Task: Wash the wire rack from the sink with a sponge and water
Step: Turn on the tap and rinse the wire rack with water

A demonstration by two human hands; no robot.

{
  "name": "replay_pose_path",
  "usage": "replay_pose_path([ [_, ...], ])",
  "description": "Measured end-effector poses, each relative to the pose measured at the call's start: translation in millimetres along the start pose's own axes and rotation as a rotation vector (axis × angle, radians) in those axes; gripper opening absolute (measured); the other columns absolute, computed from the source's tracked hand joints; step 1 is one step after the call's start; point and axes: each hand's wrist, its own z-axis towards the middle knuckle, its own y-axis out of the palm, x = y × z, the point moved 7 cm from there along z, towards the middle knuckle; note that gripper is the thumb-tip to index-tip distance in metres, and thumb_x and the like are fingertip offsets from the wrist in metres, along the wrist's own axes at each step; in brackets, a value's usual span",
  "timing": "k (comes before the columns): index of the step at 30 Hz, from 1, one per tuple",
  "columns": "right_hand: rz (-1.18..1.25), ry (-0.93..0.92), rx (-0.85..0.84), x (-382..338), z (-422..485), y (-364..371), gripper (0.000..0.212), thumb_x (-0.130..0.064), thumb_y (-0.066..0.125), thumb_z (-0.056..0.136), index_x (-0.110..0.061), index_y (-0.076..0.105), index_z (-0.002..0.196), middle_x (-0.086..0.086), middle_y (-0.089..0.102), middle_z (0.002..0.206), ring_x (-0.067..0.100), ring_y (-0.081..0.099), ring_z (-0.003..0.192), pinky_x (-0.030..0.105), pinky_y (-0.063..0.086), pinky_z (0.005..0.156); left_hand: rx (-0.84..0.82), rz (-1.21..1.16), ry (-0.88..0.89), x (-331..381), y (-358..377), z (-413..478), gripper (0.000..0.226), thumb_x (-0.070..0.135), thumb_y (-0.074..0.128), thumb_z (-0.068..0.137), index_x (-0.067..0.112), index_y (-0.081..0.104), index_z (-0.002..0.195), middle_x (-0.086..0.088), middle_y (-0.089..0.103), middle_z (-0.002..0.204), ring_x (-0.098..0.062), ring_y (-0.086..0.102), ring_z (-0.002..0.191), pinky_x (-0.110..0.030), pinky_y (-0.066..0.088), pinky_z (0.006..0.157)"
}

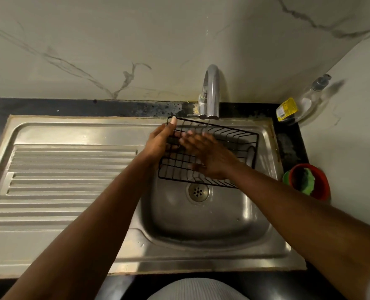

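Wire rack (179, 164), one, in curled grip of left hand (160, 140), right hand (210, 158) flat atop

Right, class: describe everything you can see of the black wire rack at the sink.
The wire rack is a black, thin-wired, metal-looking basket: a grid base with low raised sides and a rectangular rim. It is held tilted above the sink basin, its far edge just under the tap spout. The left hand grips its far left corner, thumb over the rim; the right hand, blurred, lies flat with straight fingers on the grid. It looks empty.
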Motion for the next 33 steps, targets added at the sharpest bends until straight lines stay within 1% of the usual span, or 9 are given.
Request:
replay_pose_path([
  [11, 0.127, 0.611, 0.182, -16, -41, 10, 0.082, -0.067, 0.023, 0.104, -0.023, -0.008, 0.165, -0.002, -0.016, 0.173, 0.018, -0.014, 0.159, 0.060, -0.004, 0.126, -0.037, 0.133, 0.102, 17, -2, 1, 0.044, 0.059, 0.055, 0.099, 0.027, 0.064, 0.129, -0.003, 0.072, 0.119, -0.026, 0.070, 0.098, -0.039, 0.056, 0.082],
  [13, 0.234, 0.570, 0.292, -28, -44, 6, 0.083, -0.060, 0.037, 0.106, -0.016, 0.000, 0.166, 0.002, -0.009, 0.174, 0.021, -0.003, 0.161, 0.051, 0.018, 0.126, -0.054, 0.196, 0.134, 24, -1, 2, 0.053, 0.062, 0.057, 0.098, 0.028, 0.061, 0.138, 0.000, 0.072, 0.119, -0.025, 0.070, 0.099, -0.040, 0.057, 0.084],
  [15, 0.361, 0.513, 0.401, -22, -51, 4, 0.074, -0.043, 0.058, 0.103, -0.012, 0.028, 0.163, 0.006, 0.016, 0.173, 0.025, 0.038, 0.151, 0.034, 0.051, 0.101, -0.032, 0.182, 0.118, 21, -8, 0, 0.053, 0.064, 0.057, 0.097, 0.028, 0.063, 0.135, -0.004, 0.071, 0.120, -0.025, 0.071, 0.099, -0.040, 0.058, 0.084],
  [17, 0.388, 0.664, 0.462, 0, -65, 3, 0.059, -0.035, 0.067, 0.098, -0.006, 0.053, 0.147, 0.011, 0.041, 0.162, 0.028, 0.062, 0.126, 0.038, 0.061, 0.085, 0.021, 0.109, 0.083, 13, -17, -5, 0.044, 0.063, 0.057, 0.098, 0.030, 0.067, 0.124, -0.007, 0.070, 0.121, -0.026, 0.071, 0.098, -0.039, 0.056, 0.079],
  [20, 0.399, 0.959, 0.306, 20, -63, 12, 0.082, -0.055, 0.057, 0.098, 0.000, 0.036, 0.155, 0.020, 0.030, 0.161, 0.037, 0.041, 0.141, 0.048, 0.051, 0.104, 0.033, 0.085, 0.041, -5, -7, -14, 0.037, 0.064, 0.053, 0.099, 0.034, 0.066, 0.117, -0.004, 0.070, 0.119, -0.031, 0.070, 0.107, -0.046, 0.060, 0.086],
  [24, 0.687, 1.228, 0.108, 13, -40, 23, 0.092, -0.046, 0.043, 0.104, -0.005, -0.017, 0.161, 0.019, -0.024, 0.168, 0.039, -0.018, 0.156, 0.055, 0.004, 0.127, 0.071, -0.013, 0.006, -17, 15, -22, 0.036, 0.065, 0.052, 0.099, 0.035, 0.066, 0.112, 0.000, 0.072, 0.113, -0.024, 0.070, 0.102, -0.047, 0.059, 0.087],
  [27, 0.769, 1.122, 0.059, -13, -13, 14, 0.094, -0.053, 0.039, 0.104, -0.009, -0.023, 0.160, 0.018, -0.032, 0.165, 0.037, -0.029, 0.153, 0.053, -0.004, 0.128, 0.105, -0.035, 0.030, -16, 23, -23, 0.036, 0.060, 0.054, 0.100, 0.031, 0.066, 0.118, 0.004, 0.070, 0.111, -0.014, 0.067, 0.101, -0.042, 0.055, 0.091],
  [30, 0.612, 0.788, -0.009, -54, 16, -5, 0.092, -0.057, 0.038, 0.104, -0.016, -0.021, 0.161, 0.016, -0.037, 0.163, 0.038, -0.037, 0.148, 0.053, -0.011, 0.126, 0.101, -0.074, 0.020, -17, 24, -22, 0.043, 0.059, 0.056, 0.100, 0.026, 0.068, 0.124, 0.001, 0.073, 0.119, -0.015, 0.067, 0.113, -0.041, 0.052, 0.103],
  [33, 0.535, 0.388, -0.143, -53, 14, -9, 0.090, -0.048, 0.051, 0.104, -0.035, -0.016, 0.162, 0.004, -0.037, 0.165, 0.031, -0.040, 0.147, 0.055, -0.009, 0.124, 0.153, -0.106, -0.008, -22, 7, -22, 0.054, 0.070, 0.060, 0.092, 0.027, 0.070, 0.123, -0.002, 0.075, 0.120, -0.022, 0.071, 0.113, -0.047, 0.057, 0.096],
])
